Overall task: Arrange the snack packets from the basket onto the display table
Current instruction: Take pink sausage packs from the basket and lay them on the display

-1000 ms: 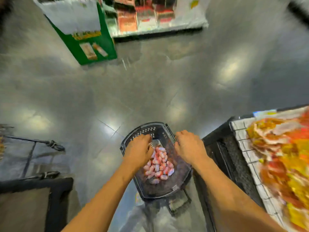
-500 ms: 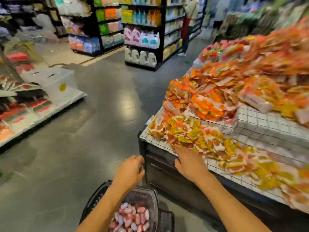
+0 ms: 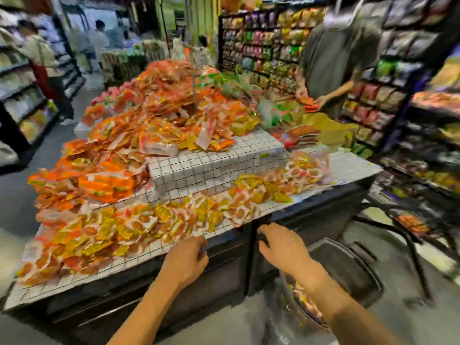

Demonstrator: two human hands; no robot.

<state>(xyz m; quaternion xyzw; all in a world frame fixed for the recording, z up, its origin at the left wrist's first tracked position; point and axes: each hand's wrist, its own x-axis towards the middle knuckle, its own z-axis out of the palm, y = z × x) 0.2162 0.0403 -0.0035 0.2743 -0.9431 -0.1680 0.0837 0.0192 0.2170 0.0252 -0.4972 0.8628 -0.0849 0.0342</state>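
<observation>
Both hands are up at the front edge of the display table (image 3: 311, 217). The right hand (image 3: 281, 247) is spread wide with nothing in it, hovering just short of the edge. The left hand (image 3: 186, 260) has its fingers curled in right by the table lip, and honestly it's too blurry to tell if a packet is tucked in there. The basket (image 3: 348, 267) is down low on the right, with a smeary glimpse of snack packets (image 3: 307, 305) beside the right forearm.

My take on doing this bit well: the front row of yellow packets (image 3: 149, 225) already runs right to the lip, so anything new should go on a bare patch of checked cloth (image 3: 211, 168), not on the edge where it'd probably slide off. Lay them flat and line them up with their neighbours. Small handfuls beat one big dump.
</observation>
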